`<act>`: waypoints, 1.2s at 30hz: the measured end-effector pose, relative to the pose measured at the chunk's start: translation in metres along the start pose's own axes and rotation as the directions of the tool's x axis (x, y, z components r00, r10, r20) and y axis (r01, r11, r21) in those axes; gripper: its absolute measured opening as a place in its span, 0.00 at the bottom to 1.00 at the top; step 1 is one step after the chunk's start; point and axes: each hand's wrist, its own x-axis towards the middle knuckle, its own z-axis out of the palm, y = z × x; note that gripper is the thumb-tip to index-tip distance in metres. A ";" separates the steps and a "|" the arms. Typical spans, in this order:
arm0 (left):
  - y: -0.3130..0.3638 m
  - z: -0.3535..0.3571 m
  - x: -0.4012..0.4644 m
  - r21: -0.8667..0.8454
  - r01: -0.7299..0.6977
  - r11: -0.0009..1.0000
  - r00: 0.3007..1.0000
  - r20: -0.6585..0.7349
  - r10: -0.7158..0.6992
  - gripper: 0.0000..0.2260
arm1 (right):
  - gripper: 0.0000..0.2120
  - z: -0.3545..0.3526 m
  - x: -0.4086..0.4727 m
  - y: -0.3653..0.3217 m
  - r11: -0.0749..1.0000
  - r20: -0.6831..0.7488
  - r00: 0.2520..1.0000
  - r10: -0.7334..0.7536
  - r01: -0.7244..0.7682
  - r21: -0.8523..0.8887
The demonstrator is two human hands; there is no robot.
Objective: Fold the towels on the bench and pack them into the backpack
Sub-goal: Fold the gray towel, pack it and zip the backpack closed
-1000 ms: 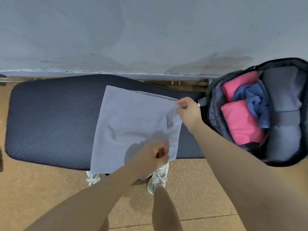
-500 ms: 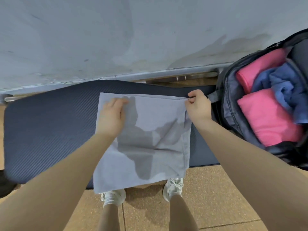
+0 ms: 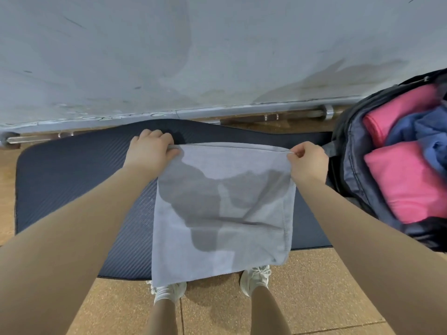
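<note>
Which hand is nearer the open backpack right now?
Right. The right hand pinches the grey towel's corner just beside the backpack; the left hand holds the opposite corner, farther away.

No legible text, no labels, no brand marks, no numbers, no signs on any surface in the head view

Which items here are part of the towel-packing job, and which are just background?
In the job: grey towel, gripped at its far corners by left hand and right hand; bench; open backpack holding pink towels and a blue towel.

Just lying about: barbell by the wall; white shoes.
</note>
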 end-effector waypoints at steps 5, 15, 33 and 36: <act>-0.009 -0.004 -0.002 -0.225 0.002 0.974 1.000 0.001 -0.002 0.10 | 0.05 0.004 -0.004 -0.007 0.997 0.054 0.998 -0.028 0.031 -0.066; -0.056 -0.028 -0.015 -0.385 0.115 0.916 0.981 -0.104 -0.167 0.13 | 0.05 0.005 -0.004 -0.056 0.974 0.109 0.969 -0.221 0.214 0.076; -0.041 0.055 -0.143 -0.098 -0.341 0.935 0.937 -0.122 0.329 0.13 | 0.11 0.006 -0.154 0.033 0.996 0.238 0.971 0.027 -0.006 -0.086; -0.047 0.072 -0.169 -0.098 -0.220 0.971 0.975 0.006 0.222 0.14 | 0.12 0.013 -0.172 0.053 0.996 0.300 0.953 0.043 -0.019 -0.084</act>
